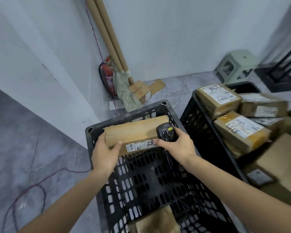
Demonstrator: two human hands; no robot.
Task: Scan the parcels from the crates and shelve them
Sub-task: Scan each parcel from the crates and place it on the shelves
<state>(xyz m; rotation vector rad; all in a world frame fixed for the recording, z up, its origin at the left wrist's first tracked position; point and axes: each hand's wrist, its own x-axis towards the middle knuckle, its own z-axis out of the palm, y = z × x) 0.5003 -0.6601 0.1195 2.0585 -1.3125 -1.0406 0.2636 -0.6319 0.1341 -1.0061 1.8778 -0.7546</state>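
Observation:
A brown cardboard parcel (134,132) sits tilted at the far end of a black plastic crate (151,182), its white label facing me. My left hand (104,153) grips the parcel's left end, thumb on the front face. My right hand (176,145) holds a black handheld scanner (165,132) over the parcel's right end, next to the label. Another brown parcel (158,221) lies at the crate's near end.
A second black crate (200,125) on the right is heaped with several labelled parcels (240,130). A red fire extinguisher (107,76), cardboard tubes (111,36) and a small box (139,91) stand in the corner. A green stool (235,66) is far right. A cable (40,184) trails across the floor.

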